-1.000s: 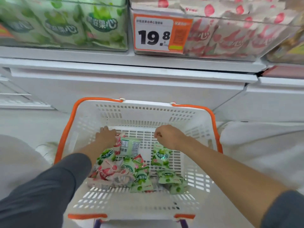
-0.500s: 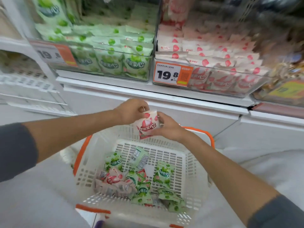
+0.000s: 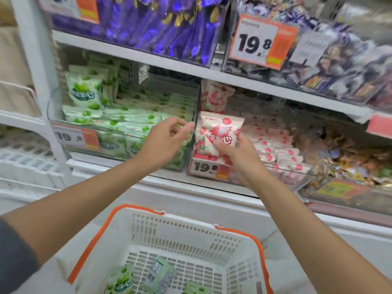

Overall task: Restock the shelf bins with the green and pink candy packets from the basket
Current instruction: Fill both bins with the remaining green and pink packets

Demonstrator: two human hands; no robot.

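Note:
My right hand grips a pink candy packet by its lower edge, held upright at the front left corner of the clear bin of pink packets. Just left of the packet, my left hand hovers with fingers loosely curled, holding nothing, in front of the clear bin of green packets. Below, the white basket with orange handles holds green packets at its bottom, partly cut off by the frame edge.
The shelf above carries bins of purple-wrapped sweets and a 19.8 price tag. A bin of mixed brown sweets stands right of the pink bin. White wire shelving is at the left.
Both hands rose from the basket to the shelf bins. The pink packet passed to my right hand alone, and my left hand let go. The view tilted up toward the shelf.

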